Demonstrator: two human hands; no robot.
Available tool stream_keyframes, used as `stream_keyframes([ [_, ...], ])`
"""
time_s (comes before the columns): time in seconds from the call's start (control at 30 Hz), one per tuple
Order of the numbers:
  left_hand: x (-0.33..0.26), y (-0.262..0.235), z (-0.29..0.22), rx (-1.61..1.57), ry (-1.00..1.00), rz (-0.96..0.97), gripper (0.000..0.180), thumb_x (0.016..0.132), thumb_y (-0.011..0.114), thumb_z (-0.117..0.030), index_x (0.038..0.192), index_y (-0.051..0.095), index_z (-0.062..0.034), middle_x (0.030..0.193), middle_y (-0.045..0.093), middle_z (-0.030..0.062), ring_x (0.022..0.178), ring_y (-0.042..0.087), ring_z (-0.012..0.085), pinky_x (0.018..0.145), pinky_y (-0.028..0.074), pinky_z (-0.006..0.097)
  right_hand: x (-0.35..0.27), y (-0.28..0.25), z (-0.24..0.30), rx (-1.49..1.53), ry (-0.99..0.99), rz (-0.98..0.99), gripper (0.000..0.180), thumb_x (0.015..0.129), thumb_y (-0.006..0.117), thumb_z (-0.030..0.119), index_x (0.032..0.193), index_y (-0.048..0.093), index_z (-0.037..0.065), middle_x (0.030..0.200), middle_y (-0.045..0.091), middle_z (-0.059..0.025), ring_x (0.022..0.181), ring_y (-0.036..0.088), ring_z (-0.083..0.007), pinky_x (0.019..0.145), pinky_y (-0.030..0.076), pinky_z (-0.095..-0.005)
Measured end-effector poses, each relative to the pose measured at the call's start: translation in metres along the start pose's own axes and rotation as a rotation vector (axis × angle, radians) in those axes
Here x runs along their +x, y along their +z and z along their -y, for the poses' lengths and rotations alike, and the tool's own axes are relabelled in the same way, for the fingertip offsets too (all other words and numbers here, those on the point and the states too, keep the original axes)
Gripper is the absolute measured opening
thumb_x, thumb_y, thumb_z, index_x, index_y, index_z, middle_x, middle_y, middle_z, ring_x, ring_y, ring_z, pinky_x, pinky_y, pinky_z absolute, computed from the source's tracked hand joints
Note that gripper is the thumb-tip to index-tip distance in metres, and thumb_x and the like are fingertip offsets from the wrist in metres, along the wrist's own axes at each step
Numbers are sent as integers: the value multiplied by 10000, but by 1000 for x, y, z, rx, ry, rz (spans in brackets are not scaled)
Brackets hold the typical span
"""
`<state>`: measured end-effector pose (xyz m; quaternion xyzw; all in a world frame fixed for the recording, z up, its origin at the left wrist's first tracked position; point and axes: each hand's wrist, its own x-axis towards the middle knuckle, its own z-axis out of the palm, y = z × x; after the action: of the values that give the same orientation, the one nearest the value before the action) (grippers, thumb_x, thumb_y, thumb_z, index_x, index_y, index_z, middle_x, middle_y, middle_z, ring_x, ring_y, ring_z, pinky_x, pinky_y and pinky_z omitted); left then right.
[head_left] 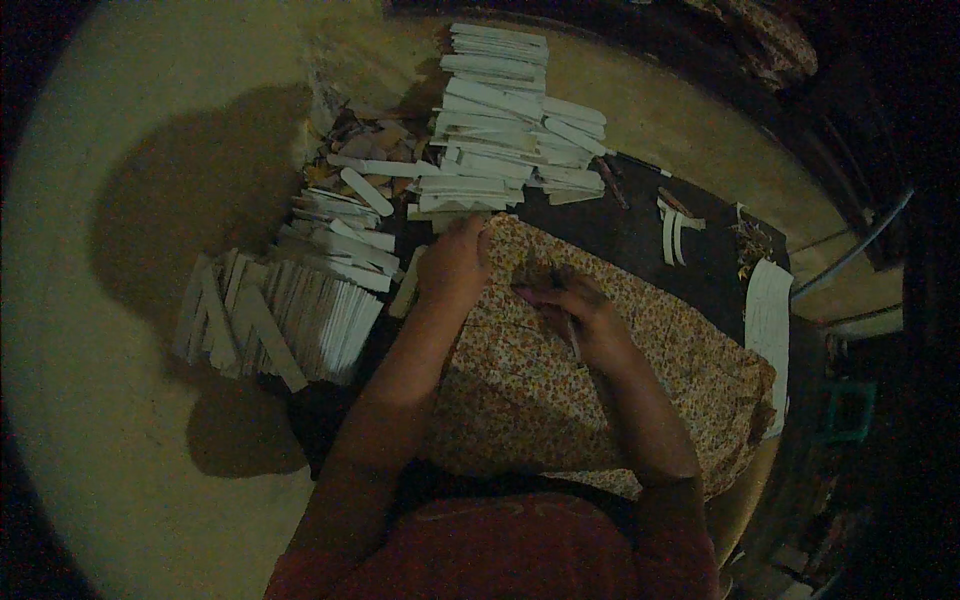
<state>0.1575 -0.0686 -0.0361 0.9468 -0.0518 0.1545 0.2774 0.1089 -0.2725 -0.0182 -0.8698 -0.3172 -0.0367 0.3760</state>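
Observation:
A floral-patterned cloth (pixel 500 390) in brown and cream covers the near part of the dark table, its folds running toward the right. My left hand (pixel 455 265) is at the cloth's far left corner, fingers closed on its edge. Over the middle of the cloth, my right hand (pixel 580 305) is closed around a small tool with a purple part (pixel 527 294) near the fingertips. Dim light and the fingers hide the tool's kind. Just beyond my left hand rise stacks of flat white strips (pixel 490 150).
More pale strips (pixel 310 325) stand packed at the left, some leaning across them. Scraps (pixel 370 138) are heaped at the back left. Narrow white strips (pixel 677 232) and a pen-like stick (pixel 614 185) lie on the dark tabletop (pixel 570 222). A white stack (pixel 768 320) borders the right edge.

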Motion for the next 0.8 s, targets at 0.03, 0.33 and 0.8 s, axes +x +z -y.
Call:
stream_keyframes([
  [0.03, 0, 0, 0, 12, -3, 1, 212, 848, 499, -196, 1020, 525, -75, 900, 570, 160, 774, 586, 341, 638, 472, 455, 0, 1, -1, 5, 4, -6, 444, 701, 542, -37, 1089, 602, 172, 1080, 590, -98, 851, 548, -267, 815, 429, -349],
  [0.33, 1, 0, 1, -5, -14, -18, 226, 832, 518, -191, 1019, 536, -66, 940, 568, 157, 789, 590, 335, 653, 480, 441, 1, -2, 2, 144, 141, 57, 439, 693, 558, -26, 1085, 603, 167, 887, 596, -103, 804, 543, -280, 786, 439, -353],
  [0.8, -52, -33, -56, -6, 214, 504, 253, 769, 518, -119, 987, 582, -8, 993, 552, 150, 924, 556, 300, 740, 471, 424, -3, 5, -8, 0, 8, -66, 335, 697, 623, 2, 1022, 593, 80, 885, 589, -97, 836, 552, -283, 742, 447, -361],
])
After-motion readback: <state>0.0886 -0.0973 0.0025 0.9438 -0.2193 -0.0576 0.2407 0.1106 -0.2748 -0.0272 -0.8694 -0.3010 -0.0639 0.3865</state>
